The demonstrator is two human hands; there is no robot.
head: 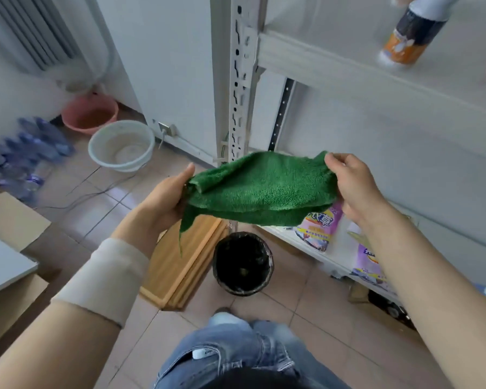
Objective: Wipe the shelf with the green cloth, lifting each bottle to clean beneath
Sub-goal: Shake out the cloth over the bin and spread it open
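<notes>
Cloth (261,189) covers fingers of left hand (163,197).

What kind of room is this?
Probably a storage or utility room: a slotted metal rack holding a bottle, a white basin on the tiled floor, and packed water bottles.
</notes>
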